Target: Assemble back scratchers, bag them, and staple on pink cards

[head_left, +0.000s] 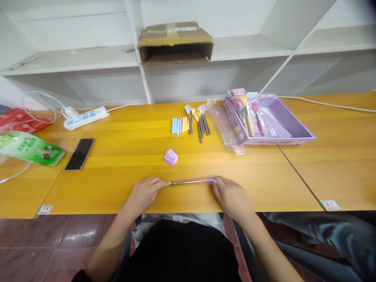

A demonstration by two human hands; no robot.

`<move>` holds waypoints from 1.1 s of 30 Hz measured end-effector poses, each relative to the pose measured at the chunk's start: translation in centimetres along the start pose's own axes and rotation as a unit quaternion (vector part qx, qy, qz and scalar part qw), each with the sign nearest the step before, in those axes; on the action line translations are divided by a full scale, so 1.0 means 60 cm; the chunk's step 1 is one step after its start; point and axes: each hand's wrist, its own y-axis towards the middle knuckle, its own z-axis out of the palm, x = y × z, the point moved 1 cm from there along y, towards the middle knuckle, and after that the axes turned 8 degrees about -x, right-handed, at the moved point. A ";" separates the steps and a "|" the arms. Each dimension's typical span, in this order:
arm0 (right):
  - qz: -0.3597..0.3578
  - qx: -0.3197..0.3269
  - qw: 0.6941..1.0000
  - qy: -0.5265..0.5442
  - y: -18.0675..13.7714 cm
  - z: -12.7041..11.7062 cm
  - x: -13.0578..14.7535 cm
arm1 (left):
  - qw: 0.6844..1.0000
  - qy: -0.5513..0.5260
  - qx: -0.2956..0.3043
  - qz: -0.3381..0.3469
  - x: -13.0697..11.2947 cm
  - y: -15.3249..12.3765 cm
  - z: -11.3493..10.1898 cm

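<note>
My left hand (148, 192) pinches one end of a thin metal rod, part of an extendable back scratcher (185, 182). At its purple end, my right hand (230, 196) has its fingers closed around the tip, so the scratcher lies level between both hands, close above the table. Just beyond it sits a small pile of purple cards (170, 157). Farther back are a row of blue, purple and yellow tube grips (180, 125) and a bunch of back scratchers (199, 121) with blue and yellow claw heads and dark metal rods.
A purple box (293, 139) at the right holds bagged scratchers (249, 117), with clear plastic bags (226, 129) beside it. To the left lie a phone (80, 154), a power strip (86, 118) and a green package (31, 149). A cardboard box (176, 37) rests on the shelf (246, 47).
</note>
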 end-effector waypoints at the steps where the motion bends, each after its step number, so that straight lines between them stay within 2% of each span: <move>1: 0.020 0.004 1.000 -0.004 -0.002 -0.006 -0.022 | 1.000 0.001 -0.001 -0.004 0.012 -0.006 -0.013; 6: 0.121 0.044 0.992 0.005 -0.043 -0.039 -0.156 | 1.000 -0.009 -0.007 -0.003 0.078 -0.046 -0.091; 9: 0.205 0.043 0.977 -0.041 -0.083 -0.055 -0.238 | 1.000 -0.025 -0.015 -0.010 0.118 -0.072 -0.131; 11: 0.254 0.015 0.965 -0.058 -0.104 -0.064 -0.281 | 0.999 -0.038 -0.026 -0.024 0.143 -0.085 -0.144; 13: 0.275 0.016 0.960 -0.045 -0.114 -0.068 -0.306 | 0.998 -0.043 -0.017 -0.042 0.161 -0.091 -0.144; 17: 0.328 0.033 0.941 -0.078 -0.110 -0.065 -0.312 | 0.995 -0.023 -0.046 -0.080 0.171 -0.088 -0.118; 20: 0.348 0.018 0.933 -0.087 -0.107 -0.060 -0.306 | 0.992 -0.030 -0.068 -0.104 0.167 -0.083 -0.105; 26: 0.356 -0.015 0.930 -0.088 -0.115 -0.051 -0.310 | 0.983 -0.055 -0.068 -0.163 0.167 -0.080 -0.107; 30: 0.359 -0.014 0.928 -0.099 -0.108 -0.052 -0.301 | 0.983 -0.052 -0.078 -0.156 0.168 -0.079 -0.104; 33: 0.350 0.007 0.931 -0.106 -0.102 -0.062 -0.292 | 0.987 -0.041 -0.089 -0.127 0.166 -0.085 -0.105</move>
